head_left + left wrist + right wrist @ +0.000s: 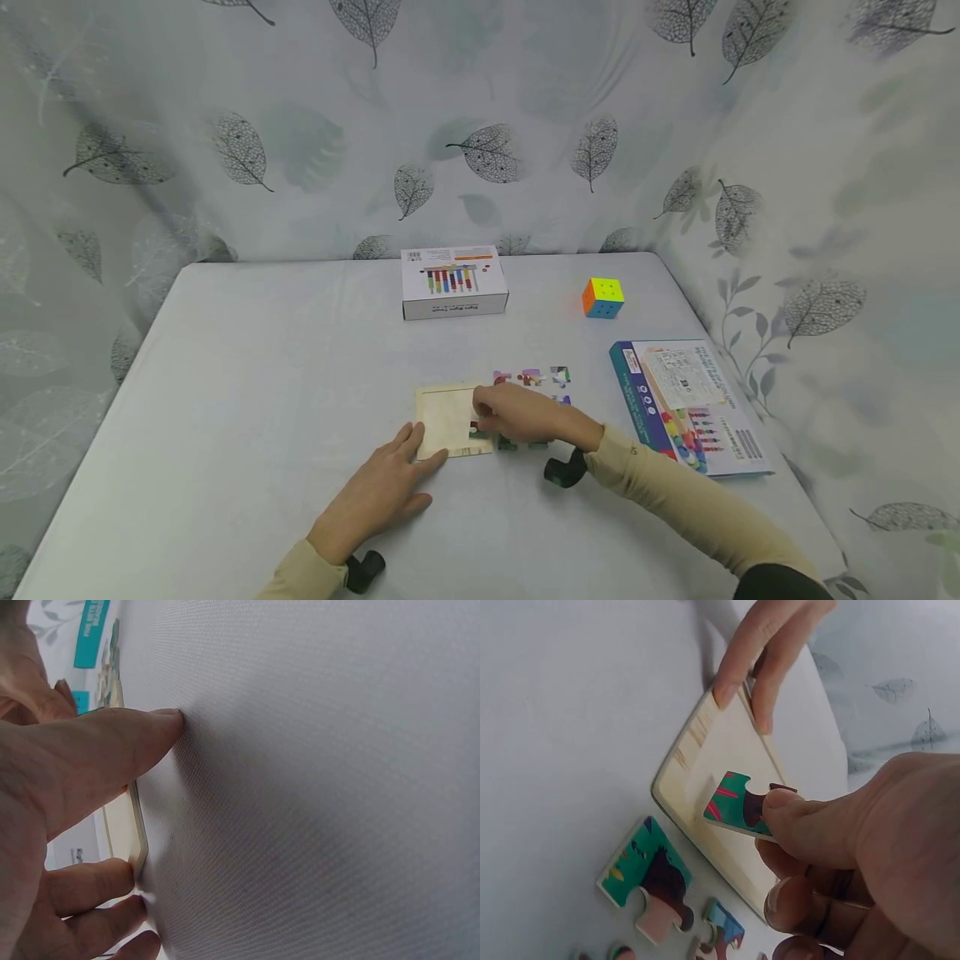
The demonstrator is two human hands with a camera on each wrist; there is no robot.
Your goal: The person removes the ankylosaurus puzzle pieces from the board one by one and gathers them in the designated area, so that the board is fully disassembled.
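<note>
Between thumb and fingers my right hand [517, 412] pinches a green and brown jigsaw puzzle piece [736, 801], held over the right part of a pale wooden puzzle tray [442, 415]. My left hand [381, 481] lies at the tray's lower left corner, fingers spread, fingertips on its edge; the thumb [142, 739] reaches along the tablecloth. More puzzle pieces lie right of the tray, partly hidden under my right hand in the head view. One green piece with a dark brown shape [656, 877] lies close beside the tray in the right wrist view.
A white box [453, 283] with a colourful picture stands at the back of the table. Right of it sits a puzzle cube [603, 298]. A flat blue and white box [690, 408] lies near the right edge. Leaf-patterned curtains [487, 154] border the white table.
</note>
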